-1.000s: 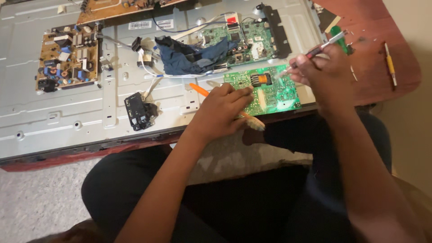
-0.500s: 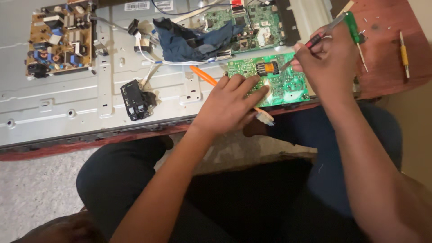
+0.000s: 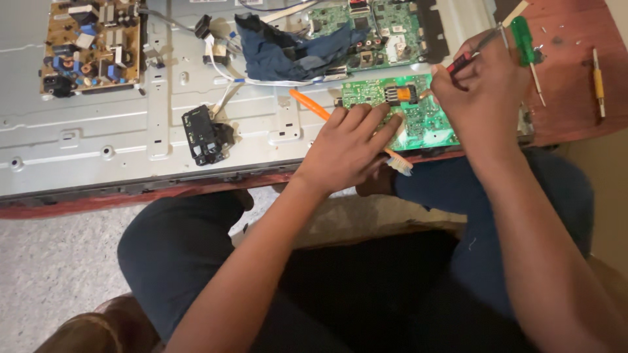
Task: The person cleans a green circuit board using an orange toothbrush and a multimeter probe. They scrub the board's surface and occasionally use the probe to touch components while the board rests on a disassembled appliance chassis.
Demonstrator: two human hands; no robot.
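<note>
Left hand [image 3: 350, 147] spread flat, fingers extended, pressing down on the near-left part of a small green circuit board [image 3: 425, 121] lying at the front edge of a grey metal television back panel [image 3: 85, 144]; nothing gripped, though an orange-handled brush [image 3: 311, 104] runs beneath the palm, white bristles poking out just past the panel's edge. Right hand [image 3: 484, 85] curled closed around a slim red-and-black tool [image 3: 468, 55], tip angled toward the board's upper right corner. Farther back, a larger green main board [image 3: 379, 26], partly draped by a dark blue cloth [image 3: 281, 52]. Brown power supply board [image 3: 91, 42] at far left, small black module [image 3: 203, 134] near the middle. Green-handled screwdriver [image 3: 523, 36] and yellow-handled screwdriver [image 3: 597, 82] resting on the red table [image 3: 569, 111] beside the right hand.
</note>
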